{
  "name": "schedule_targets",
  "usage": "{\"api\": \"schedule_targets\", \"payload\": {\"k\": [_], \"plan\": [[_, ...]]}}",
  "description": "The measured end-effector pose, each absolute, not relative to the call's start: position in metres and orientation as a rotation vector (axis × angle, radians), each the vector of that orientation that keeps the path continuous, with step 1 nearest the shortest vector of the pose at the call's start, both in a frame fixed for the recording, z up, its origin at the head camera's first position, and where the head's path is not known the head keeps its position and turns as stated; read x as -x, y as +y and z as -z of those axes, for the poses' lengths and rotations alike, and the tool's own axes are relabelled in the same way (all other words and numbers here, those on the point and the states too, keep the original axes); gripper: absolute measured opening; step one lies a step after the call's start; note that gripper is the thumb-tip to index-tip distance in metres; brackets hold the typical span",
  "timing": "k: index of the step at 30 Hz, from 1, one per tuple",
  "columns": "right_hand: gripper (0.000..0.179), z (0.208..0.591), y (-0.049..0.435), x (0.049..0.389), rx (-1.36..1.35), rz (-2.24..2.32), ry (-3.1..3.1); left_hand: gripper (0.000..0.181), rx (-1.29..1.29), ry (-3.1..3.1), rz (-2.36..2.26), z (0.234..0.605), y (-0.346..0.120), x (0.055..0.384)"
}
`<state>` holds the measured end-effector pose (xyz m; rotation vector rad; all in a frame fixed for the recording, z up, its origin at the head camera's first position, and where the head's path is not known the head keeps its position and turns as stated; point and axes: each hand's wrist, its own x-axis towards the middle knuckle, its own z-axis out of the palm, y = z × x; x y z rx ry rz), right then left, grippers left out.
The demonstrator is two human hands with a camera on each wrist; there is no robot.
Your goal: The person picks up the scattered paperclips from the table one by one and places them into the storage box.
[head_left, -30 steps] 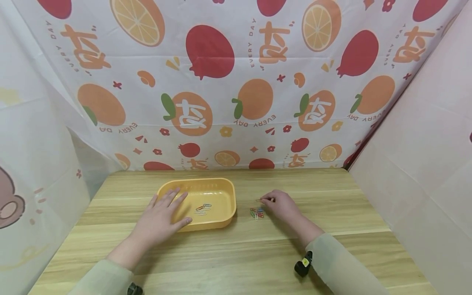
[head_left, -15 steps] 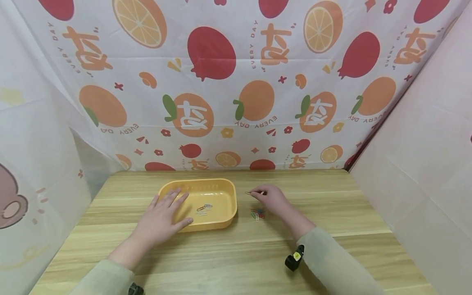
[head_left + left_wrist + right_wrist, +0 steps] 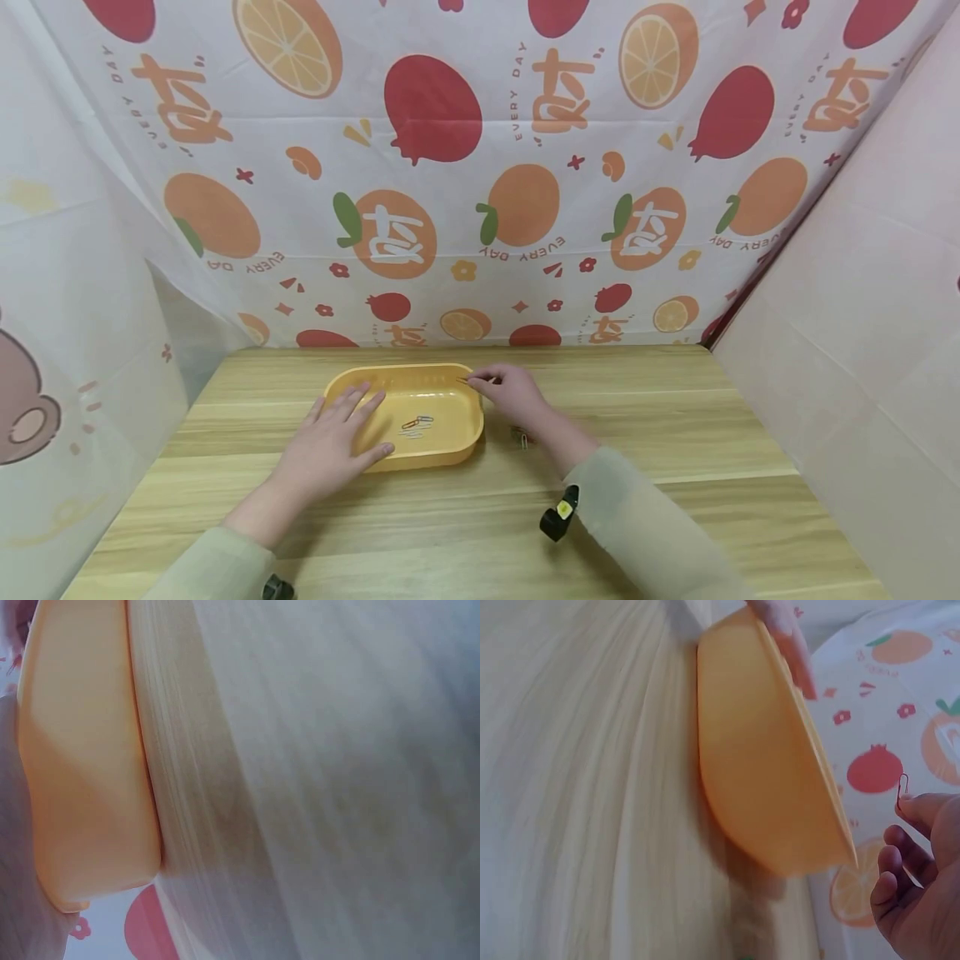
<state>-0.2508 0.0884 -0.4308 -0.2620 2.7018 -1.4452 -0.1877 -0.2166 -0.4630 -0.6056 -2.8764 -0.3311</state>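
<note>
My right hand (image 3: pixel 513 396) pinches a reddish paper clip (image 3: pixel 900 796) between thumb and fingertip, above the right rim of the yellow plastic tray (image 3: pixel 431 460). The other fingers of that hand curl in, as the right wrist view shows. Several paper clips (image 3: pixel 411 425), one red, one blue and others whitish, lie on the tray's floor. My left hand (image 3: pixel 318 446) rests over the tray's left side with its fingers spread. To the right of the tray a small pile of paper clips (image 3: pixel 524 442) lies on the table, partly hidden behind my right wrist.
The tray stands on a wood-grain table (image 3: pixel 450 525). A fruit-patterned cloth (image 3: pixel 480 292) hangs behind the table's back edge, and pale cloths hang at both sides. Each sleeve cuff has a black camera mount (image 3: pixel 558 517) near it.
My right hand has lifted the paper clip away from the pile and carried it left to the tray's right rim. The left hand keeps its place on the tray.
</note>
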Motion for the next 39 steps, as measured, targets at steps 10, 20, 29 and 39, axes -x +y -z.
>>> {"api": "schedule_targets", "payload": {"k": [10, 20, 29, 39], "plan": [[0.014, 0.426, 0.048, 0.25, 0.363, 1.421, 2.683, 0.087, 0.599, -2.868, 0.309, 0.465, -0.218, 0.186], [0.013, 0.432, 0.028, 0.25, 0.46, 1.296, 2.728, 0.083, 0.605, -2.835, 0.321, 0.463, -0.216, 0.185], [0.013, 0.436, 0.005, 0.256, 0.656, 0.885, 2.89, 0.084, 0.601, -2.841, 0.319, 0.463, -0.217, 0.185], [0.013, 0.45, -0.016, 0.263, 0.681, 0.482, 2.949, 0.085, 0.606, -2.859, 0.313, 0.463, -0.216, 0.185]]}}
